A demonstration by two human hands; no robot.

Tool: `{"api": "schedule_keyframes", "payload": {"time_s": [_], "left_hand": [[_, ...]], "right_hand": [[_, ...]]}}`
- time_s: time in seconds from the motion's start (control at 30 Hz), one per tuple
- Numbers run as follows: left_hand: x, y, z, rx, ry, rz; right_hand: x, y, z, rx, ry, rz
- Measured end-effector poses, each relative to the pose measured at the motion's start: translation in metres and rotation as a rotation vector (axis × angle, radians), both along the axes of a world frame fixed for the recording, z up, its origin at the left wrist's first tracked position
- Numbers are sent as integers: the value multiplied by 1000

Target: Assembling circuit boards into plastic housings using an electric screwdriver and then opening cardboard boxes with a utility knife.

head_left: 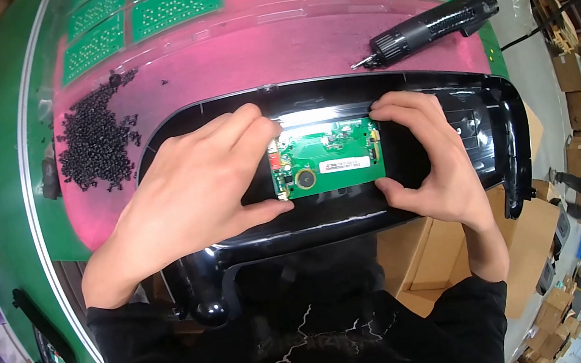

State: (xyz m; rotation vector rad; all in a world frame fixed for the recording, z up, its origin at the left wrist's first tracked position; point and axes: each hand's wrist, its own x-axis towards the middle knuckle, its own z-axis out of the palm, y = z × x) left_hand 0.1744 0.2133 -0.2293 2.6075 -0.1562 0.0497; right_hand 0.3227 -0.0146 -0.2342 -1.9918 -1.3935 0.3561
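Note:
A green circuit board (331, 148) with a white label and a round black part lies over the middle of a large glossy black plastic housing (255, 246). My left hand (208, 172) grips the board's left edge between thumb and fingers. On the opposite side, my right hand (427, 147) pinches the board's right corners the same way. A bright silvery strip runs along the board's far edge. Whether the board rests fully down in the housing, I cannot tell.
Beyond the housing, a pink mat (209, 64) holds a pile of small black screws (99, 137) at left and a black electric screwdriver (434, 27) at right. Several green board panels (177, 7) sit at the back. An open cardboard box (434, 257) stands below right.

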Motion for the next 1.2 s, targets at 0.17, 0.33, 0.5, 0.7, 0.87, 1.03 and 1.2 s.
{"api": "schedule_keyframes", "payload": {"time_s": [0.17,0.33,0.5,0.7,0.87,1.03,1.2], "left_hand": [[-2,2,-2,12,5,2],[-6,5,-4,-13,-19,-20],[-11,10,-7,-49,-105,-28],[-10,55,3,-11,-482,351],[-38,97,-11,183,-124,428],[-26,93,-17,153,-92,416],[-12,93,-17,144,-15,465]], "right_hand": [[-2,2,2,-30,-7,-27],[-2,4,2,-58,-44,2],[-2,3,21,-173,54,-19],[86,-34,34,39,-129,-585],[149,-28,33,119,456,-594],[154,10,15,444,299,-705],[94,70,26,677,535,-345]]}}
